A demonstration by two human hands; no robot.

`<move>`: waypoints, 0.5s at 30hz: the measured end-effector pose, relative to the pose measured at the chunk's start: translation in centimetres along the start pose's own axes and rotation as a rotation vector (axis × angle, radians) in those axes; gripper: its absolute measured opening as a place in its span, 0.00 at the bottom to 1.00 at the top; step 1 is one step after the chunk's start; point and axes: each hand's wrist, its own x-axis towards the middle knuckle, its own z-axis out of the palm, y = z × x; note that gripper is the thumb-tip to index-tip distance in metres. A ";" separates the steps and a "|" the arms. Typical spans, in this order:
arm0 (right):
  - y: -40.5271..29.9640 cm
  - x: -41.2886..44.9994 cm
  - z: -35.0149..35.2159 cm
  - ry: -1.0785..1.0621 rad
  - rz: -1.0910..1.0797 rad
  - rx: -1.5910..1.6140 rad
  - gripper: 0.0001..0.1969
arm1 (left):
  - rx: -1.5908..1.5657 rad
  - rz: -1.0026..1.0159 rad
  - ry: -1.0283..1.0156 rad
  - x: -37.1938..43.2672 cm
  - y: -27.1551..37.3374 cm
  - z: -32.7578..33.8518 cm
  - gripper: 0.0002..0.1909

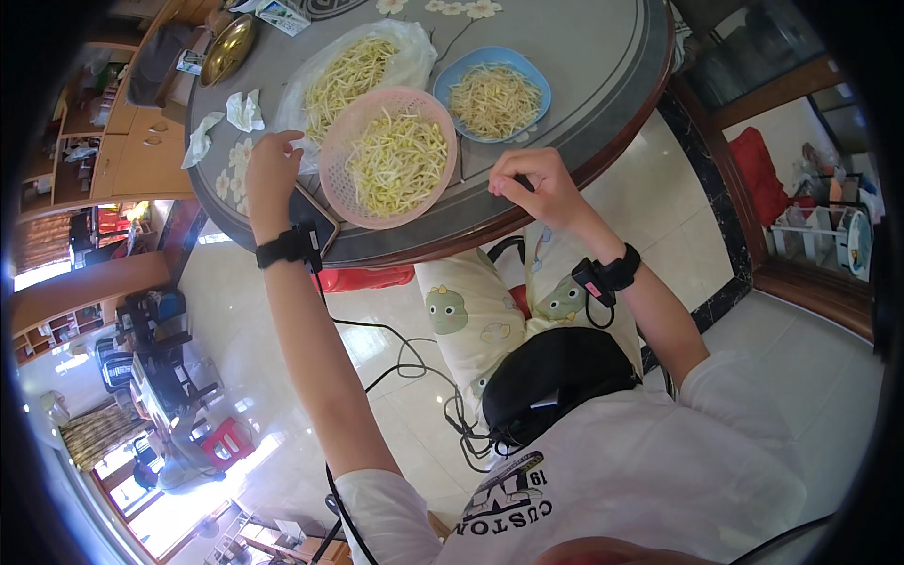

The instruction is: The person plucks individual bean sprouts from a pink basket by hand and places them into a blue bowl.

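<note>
My left hand (274, 173) is over the table's left side, beside the near end of a clear plastic bag (417, 53) of bean sprouts (353, 70). Its fingers are curled, with a small gap at the fingertips and nothing visible between them. A pink perforated plastic basket (337, 166) full of bean sprouts (399, 166) stands between my hands, overlapping the bag. My right hand (537, 182) hovers near the table edge, thumb and fingers drawn together; whether something thin is pinched there cannot be made out. Beyond it is a blue plate (542, 88) with thin, trimmed-looking sprouts (494, 99).
A dark phone or tablet (314, 219) lies partly under my left wrist. Crumpled tissues (244, 111), a gold-coloured bowl (227, 51) and a carton (282, 15) are on the round table (593, 42). Black cables (424, 367) hang beside my legs. A red stool (374, 277) shows under the edge.
</note>
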 end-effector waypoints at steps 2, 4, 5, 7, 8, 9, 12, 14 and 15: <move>0.2 -0.1 0.0 -0.003 -0.011 -0.041 0.05 | 0.032 -0.041 -0.032 0.7 0.3 0.0 0.13; 0.2 0.1 0.1 -0.009 -0.008 -0.016 0.05 | 0.048 -0.085 -0.053 1.2 0.7 0.4 0.13; 0.2 0.1 0.1 -0.016 -0.002 0.018 0.06 | 0.088 -0.074 -0.074 1.2 0.8 0.5 0.12; 0.4 -0.1 0.0 -0.009 0.005 0.032 0.06 | 0.122 -0.057 -0.085 1.2 0.8 1.1 0.12; 0.6 -0.2 -0.1 -0.013 0.035 0.065 0.06 | 0.134 -0.058 -0.068 1.1 1.0 1.8 0.11; 0.7 0.0 0.0 -0.021 0.059 0.108 0.06 | 0.157 -0.064 -0.049 1.0 0.7 1.8 0.11; -0.5 1.4 0.0 -0.006 -0.039 -0.002 0.06 | 0.260 -0.005 0.021 1.3 -1.7 2.1 0.09; 0.1 1.0 -0.4 0.032 -0.068 -0.013 0.06 | 0.254 -0.084 -0.039 2.1 1.1 2.1 0.04; 0.4 0.3 0.3 0.031 -0.019 0.008 0.06 | 0.241 -0.093 -0.035 1.5 1.2 1.9 0.06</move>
